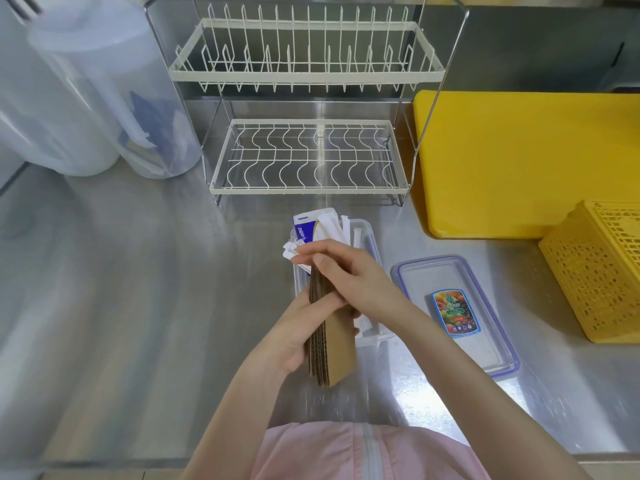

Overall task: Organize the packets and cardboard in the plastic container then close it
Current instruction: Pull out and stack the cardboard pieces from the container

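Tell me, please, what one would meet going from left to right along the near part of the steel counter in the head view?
Cardboard stack gripped by both hands → clear plastic container holding packets → container lid lying flat → yellow basket.

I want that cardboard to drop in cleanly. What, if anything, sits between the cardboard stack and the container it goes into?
The white packets already standing in the plastic container fill much of it below the cardboard stack, which both hands hold, left hand and right hand. The lid lies off to the right, so it blocks nothing.
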Demonstrator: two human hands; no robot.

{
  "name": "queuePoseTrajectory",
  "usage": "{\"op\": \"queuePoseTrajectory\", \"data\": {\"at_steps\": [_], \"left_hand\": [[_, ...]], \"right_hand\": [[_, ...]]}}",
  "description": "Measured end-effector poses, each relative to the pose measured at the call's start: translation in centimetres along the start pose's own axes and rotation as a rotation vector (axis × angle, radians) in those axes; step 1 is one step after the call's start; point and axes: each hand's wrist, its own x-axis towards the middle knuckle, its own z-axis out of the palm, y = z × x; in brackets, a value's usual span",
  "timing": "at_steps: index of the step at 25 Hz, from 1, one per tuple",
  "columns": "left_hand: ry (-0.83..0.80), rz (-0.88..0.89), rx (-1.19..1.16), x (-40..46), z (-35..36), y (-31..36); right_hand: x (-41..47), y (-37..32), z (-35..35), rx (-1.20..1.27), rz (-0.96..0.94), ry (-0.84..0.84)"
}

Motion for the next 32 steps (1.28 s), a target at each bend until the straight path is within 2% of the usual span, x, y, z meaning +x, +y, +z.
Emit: {"op": "queuePoseTrajectory", "data": {"at_steps": [4,8,11,13,15,16,19,20,22,25,29,32], "left_hand": [[0.009,0.035,0.14,0.2,0.0,0.1],[-0.007,-0.035,0.039,0.3,-0.2,0.1],[0.03,-0.042,-0.004,0.5,-0.6,0.8],[0.106,0.033,-0.084,0.9,-1.1,1.7],[0.2,0.133,-0.193,1.3,-1.5,2.9],[0.244,0.193,-0.221,1.5,-1.7,3.6],[0.318,0.353,-0.217,2.0,-0.7,4.8],[0.318,0.39,-0.196,2.0,-0.1,4.7],[0.305,0.445,-0.111,2.0,1.1,4.1],[0.265,0.494,0.048,1.7,1.6,3.0],[0.17,0.554,0.127,1.2,1.1,2.7],[0.226,0.604,0.209,1.1,0.9,2.4]], "right_hand": [[0.3,-0.1,-0.2,0.031,0.002,0.036],[0.4,-0.1,-0.1,-0.038,-0.013,-0.009],[0.1,-0.1,0.3,0.005,-0.016,0.103],[0.2,0.1,0.3,0.167,0.022,0.245],[0.3,0.4,0.0,0.357,0.194,0.313],[0.2,0.6,0.1,0.509,0.314,0.307],[-0.1,1.1,1.1,1.184,0.611,0.219],[-0.2,1.1,1.6,1.359,0.644,0.194],[-0.2,1.1,2.1,1.512,0.674,0.235],[0.0,0.9,1.5,1.429,0.744,0.354],[-0.2,1.2,1.1,1.376,0.782,0.328],[-0.3,1.5,1.6,1.363,0.767,0.276]]}}
